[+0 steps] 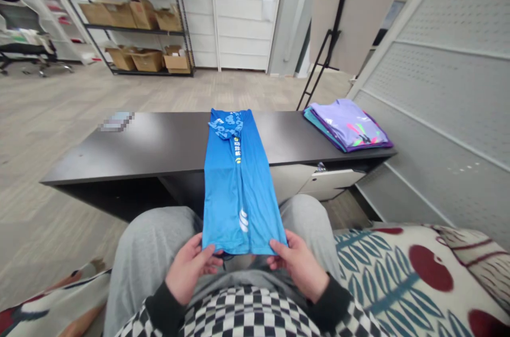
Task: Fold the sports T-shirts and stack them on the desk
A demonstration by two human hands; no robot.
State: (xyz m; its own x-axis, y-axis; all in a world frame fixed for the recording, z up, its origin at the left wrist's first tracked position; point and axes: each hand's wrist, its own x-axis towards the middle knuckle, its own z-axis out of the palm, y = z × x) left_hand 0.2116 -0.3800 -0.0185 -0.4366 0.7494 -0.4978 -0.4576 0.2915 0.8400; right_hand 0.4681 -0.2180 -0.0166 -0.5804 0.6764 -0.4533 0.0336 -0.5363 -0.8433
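Observation:
A blue T-shirt (258, 188), folded into a long strip, lies with its far end on the dark table (167, 140) and its near end stretched over the table's edge toward my lap. Its patterned sleeve (228, 125) is folded inward at the far end, with white and yellow print below and a white logo near the hem. My left hand (193, 263) pinches the left hem corner between thumb and fingers. At the right hem corner, my right hand (297, 261) grips the fabric the same way. The hem hangs just above my knees.
On the table's right end rests a stack of folded shirts (348, 121), lavender on top. A blurred flat item (117, 121) lies at the left end. Below the tabletop, a white drawer (330, 182) stands partly out. A patterned cushion (414, 273) is at my right.

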